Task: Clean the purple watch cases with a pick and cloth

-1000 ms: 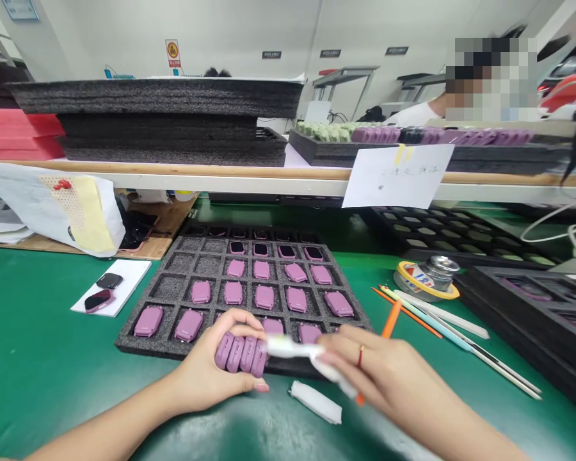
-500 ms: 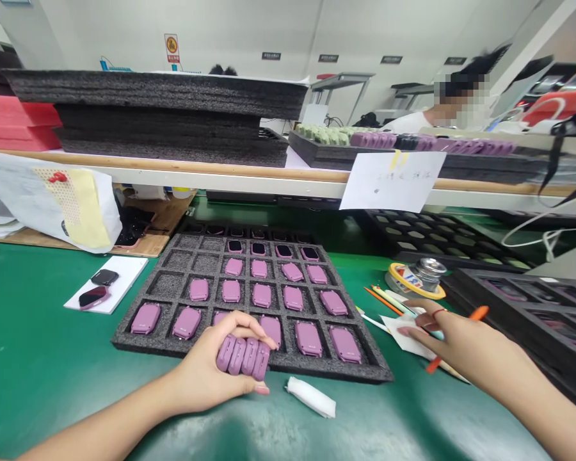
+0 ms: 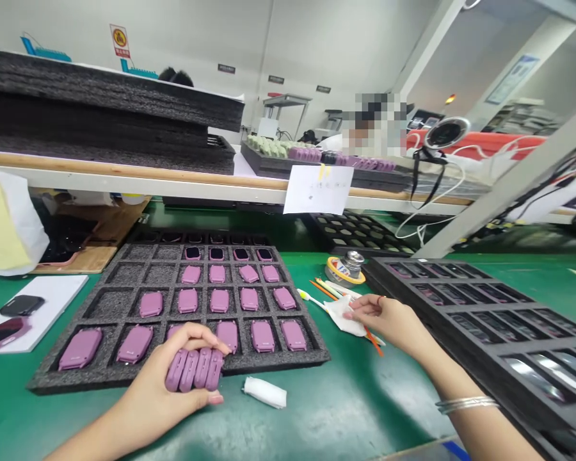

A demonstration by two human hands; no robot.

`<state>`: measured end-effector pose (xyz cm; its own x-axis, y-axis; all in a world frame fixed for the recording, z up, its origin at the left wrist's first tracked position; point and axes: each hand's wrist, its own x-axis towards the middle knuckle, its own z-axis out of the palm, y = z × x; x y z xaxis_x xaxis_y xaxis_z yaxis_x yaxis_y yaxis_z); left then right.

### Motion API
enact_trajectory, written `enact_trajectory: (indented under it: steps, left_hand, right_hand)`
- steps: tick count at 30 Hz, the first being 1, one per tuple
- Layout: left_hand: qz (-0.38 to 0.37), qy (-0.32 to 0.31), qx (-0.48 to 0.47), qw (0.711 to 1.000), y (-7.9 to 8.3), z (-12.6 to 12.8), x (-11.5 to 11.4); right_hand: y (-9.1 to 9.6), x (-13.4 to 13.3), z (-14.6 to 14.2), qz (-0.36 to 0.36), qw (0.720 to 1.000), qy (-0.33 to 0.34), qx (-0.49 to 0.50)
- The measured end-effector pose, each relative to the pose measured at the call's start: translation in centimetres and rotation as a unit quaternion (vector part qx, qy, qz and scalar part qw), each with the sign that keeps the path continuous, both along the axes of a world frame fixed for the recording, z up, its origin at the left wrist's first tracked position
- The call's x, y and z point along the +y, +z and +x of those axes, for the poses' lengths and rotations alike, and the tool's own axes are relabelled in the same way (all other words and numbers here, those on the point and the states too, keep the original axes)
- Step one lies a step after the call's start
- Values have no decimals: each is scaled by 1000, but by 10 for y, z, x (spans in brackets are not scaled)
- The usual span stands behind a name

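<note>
Green mat (image 3: 345, 397) covers the bench. Nearest, the left hand (image 3: 156, 390) lies on it, closed around four pink cases (image 3: 194, 369). They stand on edge, side by side, at the front rim of the foam tray (image 3: 118, 274). The thumb lies over their tops and the fingers curl under, so the row stays together. A white wad (image 3: 265, 392) lies just beside them on the mat.

The tray gives each case its own pocket, which keeps the cases apart. The right-hand columns are mostly filled, and several pockets on the left are bare.

Right of the tray, the right hand (image 3: 388, 318) is half curled, with its fingertips on a white cloth (image 3: 343, 315). An orange pen (image 3: 373, 341) runs beneath it. Whether this hand grips either one cannot be told.

A tape roll (image 3: 343, 272) sits behind the cloth, within reach. A black tray (image 3: 461, 301) runs along the right side.

Farther back, a shelf (image 3: 125, 173) carries stacked foam sheets (image 3: 100, 109). A paper note (image 3: 318, 189) hangs from its edge, facing the seat. Another person (image 3: 336, 141) sits beyond.
</note>
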<state>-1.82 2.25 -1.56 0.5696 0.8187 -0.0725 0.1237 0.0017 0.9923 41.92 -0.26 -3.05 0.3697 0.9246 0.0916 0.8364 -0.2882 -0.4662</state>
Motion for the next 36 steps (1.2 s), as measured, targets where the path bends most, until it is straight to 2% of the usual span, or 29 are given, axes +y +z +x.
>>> enact_trajectory:
  steps: [4, 7, 10, 12, 18, 27, 30, 32, 34, 36]
  left_hand:
    - [3, 5, 17, 1000, 0, 0, 1]
    - [2, 11, 13, 1000, -3, 0, 1]
    - [-1, 17, 20, 1000, -5, -1, 1]
    - [-7, 17, 22, 1000, -4, 0, 1]
    - [2, 50, 9, 999, 0, 4, 0]
    - [0, -2, -22, 1000, -6, 1, 2]
    - [-2, -7, -58, 998, -7, 1, 1]
    - [-13, -5, -75, 997, -8, 2, 0]
    - [-18, -1, -83, 996, -7, 4, -1]
    - [-17, 2, -84, 996, -5, 4, -1]
  right_hand:
    - [-3, -3, 8, 13, 999, -4, 31]
    - [0, 0, 19, 59, 998, -16, 30]
    - [10, 13, 32, 109, 994, -15, 29]
    - [20, 26, 40, 117, 993, -22, 20]
    - [52, 64, 46, 43, 994, -77, -67]
    - [77, 85, 24, -66, 985, -91, -134]
    - [83, 91, 4, -51, 983, -102, -142]
    - [83, 88, -26, -13, 987, -77, -137]
    - [77, 76, -71, 32, 993, -12, -112]
    - [68, 55, -123, 64, 990, 104, -64]
